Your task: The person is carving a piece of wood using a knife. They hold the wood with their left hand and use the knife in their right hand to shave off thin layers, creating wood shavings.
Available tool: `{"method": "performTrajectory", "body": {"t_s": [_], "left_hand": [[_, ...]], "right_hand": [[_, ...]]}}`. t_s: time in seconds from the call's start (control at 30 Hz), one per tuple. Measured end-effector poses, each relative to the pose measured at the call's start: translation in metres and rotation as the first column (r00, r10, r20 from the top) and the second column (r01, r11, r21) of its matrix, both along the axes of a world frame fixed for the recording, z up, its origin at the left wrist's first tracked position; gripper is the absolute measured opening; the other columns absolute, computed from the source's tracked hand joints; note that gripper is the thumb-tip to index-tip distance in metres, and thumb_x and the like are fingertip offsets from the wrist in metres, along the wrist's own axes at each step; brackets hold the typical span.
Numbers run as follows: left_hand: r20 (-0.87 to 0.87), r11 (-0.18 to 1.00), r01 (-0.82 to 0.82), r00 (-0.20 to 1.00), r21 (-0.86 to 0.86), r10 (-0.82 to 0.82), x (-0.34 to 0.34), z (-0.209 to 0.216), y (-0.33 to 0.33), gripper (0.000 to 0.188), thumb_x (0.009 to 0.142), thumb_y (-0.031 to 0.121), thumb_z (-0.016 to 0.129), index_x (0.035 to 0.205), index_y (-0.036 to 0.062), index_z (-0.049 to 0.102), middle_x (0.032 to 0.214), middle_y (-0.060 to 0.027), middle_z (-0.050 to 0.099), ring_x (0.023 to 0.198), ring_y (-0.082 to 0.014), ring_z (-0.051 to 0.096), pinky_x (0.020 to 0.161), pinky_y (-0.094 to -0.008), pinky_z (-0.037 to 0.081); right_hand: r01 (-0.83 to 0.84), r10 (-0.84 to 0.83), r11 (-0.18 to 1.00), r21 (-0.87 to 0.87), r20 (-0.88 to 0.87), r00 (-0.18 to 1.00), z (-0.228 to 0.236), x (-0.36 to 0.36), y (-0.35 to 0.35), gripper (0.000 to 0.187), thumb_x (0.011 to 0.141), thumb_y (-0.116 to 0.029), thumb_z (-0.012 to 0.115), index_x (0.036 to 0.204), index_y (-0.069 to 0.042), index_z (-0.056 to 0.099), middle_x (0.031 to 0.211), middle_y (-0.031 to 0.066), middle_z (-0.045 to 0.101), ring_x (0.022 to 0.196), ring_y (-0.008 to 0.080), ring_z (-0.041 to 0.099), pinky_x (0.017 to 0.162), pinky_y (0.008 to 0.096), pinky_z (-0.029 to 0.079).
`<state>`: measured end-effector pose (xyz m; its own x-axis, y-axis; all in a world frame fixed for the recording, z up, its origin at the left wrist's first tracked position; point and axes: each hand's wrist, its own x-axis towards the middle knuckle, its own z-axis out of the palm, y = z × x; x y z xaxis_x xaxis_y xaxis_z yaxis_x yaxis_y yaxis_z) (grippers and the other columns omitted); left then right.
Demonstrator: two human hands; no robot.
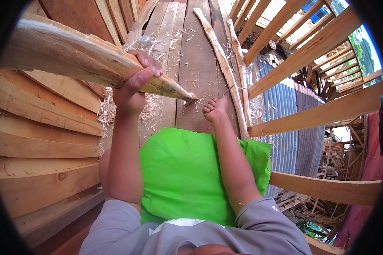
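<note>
- The left hand [134,83] is closed firmly around a long length of wood [78,59], with the thumb on the near face and the fingers over the far edge.
- The length of wood slants above the floor [195,51] from beyond its left edge toward its middle, where the narrow end points down; whether that tip touches the planks, I cannot tell.
- The right hand [215,108] is curled into a fist on a thin dark tool [227,92] — its handle is hidden in the grip — just beside the wood's narrow end, toward the floor's right edge.
- Two pale stripped poles [220,53] lie lengthwise along the floor's right edge, next to a wooden railing [310,111].
- Wood shavings [108,108] are heaped by the floor's left edge, with more scattered over the middle and far part.
- A transparent container [144,40] is near the far left corner, among the shavings.
- A bright green cloth [183,170] covers the lap, between the two forearms.
- Corrugated metal sheets [278,119] show beyond the railing; a plank wall [47,144] rises along the left.
</note>
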<state>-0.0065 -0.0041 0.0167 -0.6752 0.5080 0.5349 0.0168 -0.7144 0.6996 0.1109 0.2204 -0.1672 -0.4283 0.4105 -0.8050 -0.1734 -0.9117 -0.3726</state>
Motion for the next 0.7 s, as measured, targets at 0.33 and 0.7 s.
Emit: {"method": "performTrajectory", "body": {"t_s": [0.33, 0.7], "left_hand": [[-0.158, 0.998, 0.061, 0.986, 0.018, -0.058, -0.013, 0.000, -0.011, 0.037, 0.078, 0.020, 0.068, 0.107, 0.0029, 0.052, 0.093, -0.0113, 0.054, 0.093, -0.0221, 0.054, 0.089, -0.0401, 0.044], [-0.062, 0.908, 0.319, 0.947, 0.272, -0.315, -0.022, 0.007, -0.025, 0.082, 0.077, 0.062, 0.069, 0.132, 0.0062, 0.043, 0.111, -0.0090, 0.050, 0.111, -0.0245, 0.047, 0.103, -0.0491, 0.035]], "right_hand": [[-0.605, 0.456, 0.468, 0.644, 0.411, 0.790, 0.036, -0.013, -0.028, 0.044, 0.086, -0.053, 0.067, 0.078, -0.013, 0.050, 0.058, -0.0062, 0.040, 0.043, 0.0046, 0.034, 0.040, 0.0224, 0.025], [-0.636, 0.563, -0.023, 0.771, 0.536, 0.629, 0.048, -0.002, -0.046, 0.059, 0.073, -0.046, 0.080, 0.115, -0.007, 0.065, 0.075, 0.0031, 0.062, 0.072, 0.0147, 0.059, 0.064, 0.0304, 0.047]]}}
